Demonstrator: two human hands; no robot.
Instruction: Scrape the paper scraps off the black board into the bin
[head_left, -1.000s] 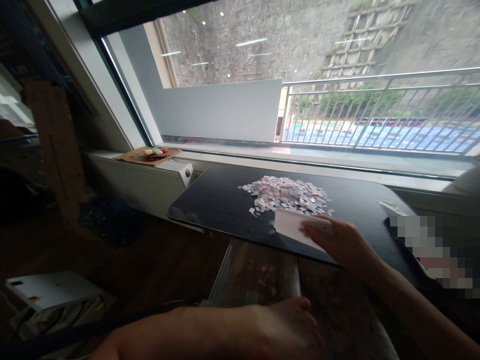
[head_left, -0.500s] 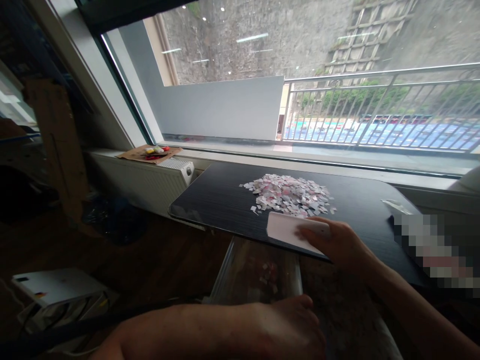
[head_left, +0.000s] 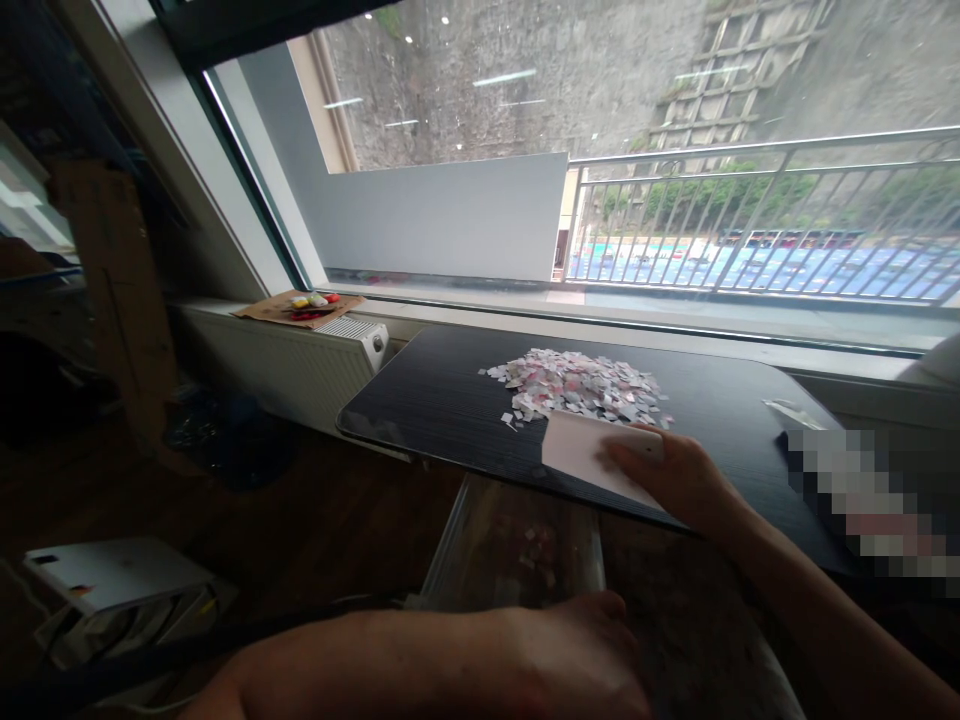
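Observation:
A heap of small pink and white paper scraps (head_left: pixel 577 387) lies on a black tabletop (head_left: pixel 442 400). My right hand (head_left: pixel 675 478) grips a white flat card (head_left: pixel 577 450) set on edge just in front of the heap, near the table's front edge. Below the edge, a clear plastic bag (head_left: pixel 510 550) holds a few scraps. My left hand (head_left: pixel 577 650) is at the bag's near rim, fingers curled over it; whether it grips the rim is hidden.
A white radiator (head_left: pixel 300 365) stands left of the table, with a cardboard sheet and small coloured items (head_left: pixel 300 303) on the sill. A white box (head_left: pixel 105 575) sits on the dark floor at the left. A large window with railing lies beyond.
My right hand first drew the card a little toward the front edge, then pushed it back up against the heap. The left hand stayed put.

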